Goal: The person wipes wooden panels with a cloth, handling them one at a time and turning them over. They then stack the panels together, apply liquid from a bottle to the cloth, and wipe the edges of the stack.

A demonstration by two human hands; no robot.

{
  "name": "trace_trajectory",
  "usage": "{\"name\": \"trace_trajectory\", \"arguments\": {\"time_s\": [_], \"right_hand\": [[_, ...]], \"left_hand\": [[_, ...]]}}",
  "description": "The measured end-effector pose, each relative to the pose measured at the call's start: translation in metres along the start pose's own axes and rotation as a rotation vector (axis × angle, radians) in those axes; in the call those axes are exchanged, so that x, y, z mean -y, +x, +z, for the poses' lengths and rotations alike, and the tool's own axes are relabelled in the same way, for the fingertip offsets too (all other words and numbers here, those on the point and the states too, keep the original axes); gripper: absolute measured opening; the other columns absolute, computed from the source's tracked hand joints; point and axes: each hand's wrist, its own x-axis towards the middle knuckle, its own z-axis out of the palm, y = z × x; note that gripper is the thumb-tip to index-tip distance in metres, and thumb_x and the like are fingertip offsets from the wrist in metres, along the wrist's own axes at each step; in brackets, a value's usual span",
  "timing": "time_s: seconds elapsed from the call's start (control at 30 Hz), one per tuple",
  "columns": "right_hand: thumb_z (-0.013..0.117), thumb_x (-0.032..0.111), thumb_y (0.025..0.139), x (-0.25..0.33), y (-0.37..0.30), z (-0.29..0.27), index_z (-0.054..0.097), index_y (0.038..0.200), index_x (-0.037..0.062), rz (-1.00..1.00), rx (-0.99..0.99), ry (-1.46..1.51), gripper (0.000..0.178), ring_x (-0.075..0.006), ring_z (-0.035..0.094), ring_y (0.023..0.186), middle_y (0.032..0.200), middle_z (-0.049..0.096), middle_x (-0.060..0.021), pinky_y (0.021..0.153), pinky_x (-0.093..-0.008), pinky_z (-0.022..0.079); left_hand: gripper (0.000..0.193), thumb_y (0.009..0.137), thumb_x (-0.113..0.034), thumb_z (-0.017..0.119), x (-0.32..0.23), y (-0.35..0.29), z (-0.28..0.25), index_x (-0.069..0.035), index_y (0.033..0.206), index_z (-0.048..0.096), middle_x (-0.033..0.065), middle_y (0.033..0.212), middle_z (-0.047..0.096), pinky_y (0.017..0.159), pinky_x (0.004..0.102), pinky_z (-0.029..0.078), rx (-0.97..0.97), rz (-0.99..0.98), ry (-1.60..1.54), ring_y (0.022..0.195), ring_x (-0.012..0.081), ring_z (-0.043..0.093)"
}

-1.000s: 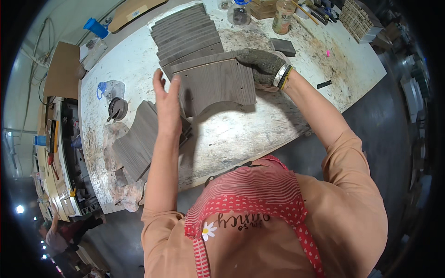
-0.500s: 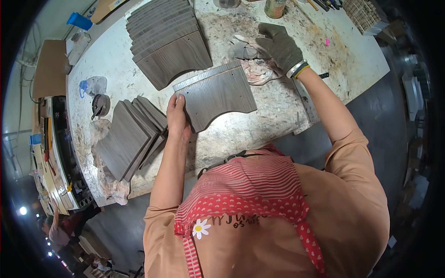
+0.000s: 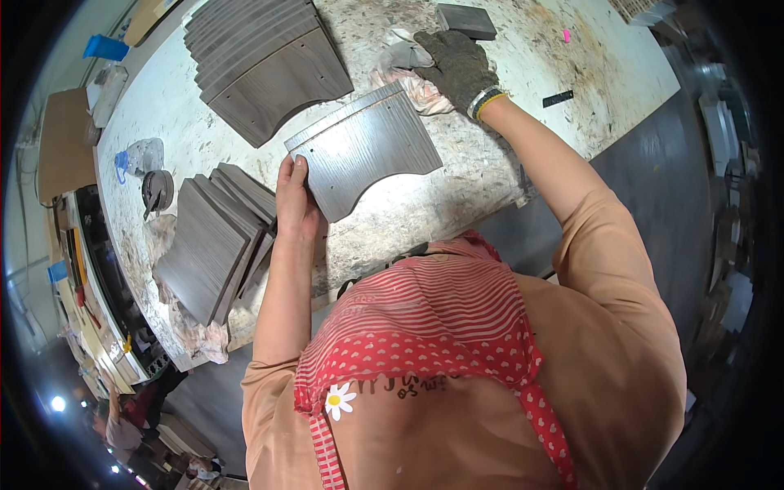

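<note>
A grey wood-grain panel [image 3: 363, 147] with one curved edge and small holes is tilted up in my bare left hand [image 3: 298, 196], thumb on its face by the left edge. My right hand [image 3: 459, 69], in a dark soiled glove, is over a crumpled, stained rag [image 3: 408, 55], its thumb and fingers closing on the cloth; its fingertips are partly hidden. Just beyond the glove lies a small dark grey block [image 3: 466, 22].
Behind the panel stands a row of similar panels [image 3: 278, 86]. More panels [image 3: 208, 245] lean together at the left, near a round dark tin [image 3: 157, 190] and a clear plastic bottle [image 3: 145, 155]. A black strip [image 3: 558, 99] and a pink bit [image 3: 566, 36] lie at the right.
My right hand has moved left and down onto the rag. The dark block, formerly covered by the glove, now shows on the table. My left hand still holds the panel; the view has shifted.
</note>
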Motion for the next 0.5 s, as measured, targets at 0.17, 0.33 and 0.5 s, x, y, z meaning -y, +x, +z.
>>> {"name": "trace_trajectory", "arguments": {"time_s": [0.17, 0.33, 0.5], "right_hand": [[0.061, 0.033, 0.085, -0.006, 0.006, 0.005, 0.053, 0.129, 0.0200, 0.021, -0.005, -0.011, 0.046, -0.0282, 0.049, 0.118, 0.122, 0.055, -0.0077, 0.097, -0.0428, 0.040], [0.058, 0.032, 0.089, -0.017, 0.016, 0.007, 0.053, 0.128, 0.0170, -0.070, 0.008, -0.090, 0.042, -0.0271, 0.056, 0.105, 0.123, 0.055, -0.0113, 0.087, -0.0387, 0.049], [0.055, 0.029, 0.095, 0.004, 0.030, -0.018, 0.061, 0.119, 0.0102, 0.048, -0.145, 0.534, 0.031, -0.0287, 0.058, 0.108, 0.115, 0.063, -0.0142, 0.097, -0.0414, 0.044]], "left_hand": [[0.030, 0.099, -0.020, 0.047, -0.003, -0.002, 0.004, -0.007, 0.126, 0.049, 0.0062, 0.117, 0.059, 0.093, 0.0374, 0.048, 0.012, -0.011, 0.022, 0.106, 0.0197, 0.059], [0.028, 0.100, -0.017, 0.043, -0.003, -0.001, 0.000, -0.005, 0.125, 0.046, 0.0088, 0.119, 0.058, 0.092, 0.0368, 0.048, 0.039, -0.007, 0.028, 0.106, 0.0206, 0.058], [0.028, 0.099, -0.021, 0.046, 0.000, 0.002, 0.004, -0.007, 0.124, 0.049, 0.0072, 0.114, 0.059, 0.089, 0.0377, 0.050, 0.025, 0.022, 0.033, 0.103, 0.0212, 0.059]]}}
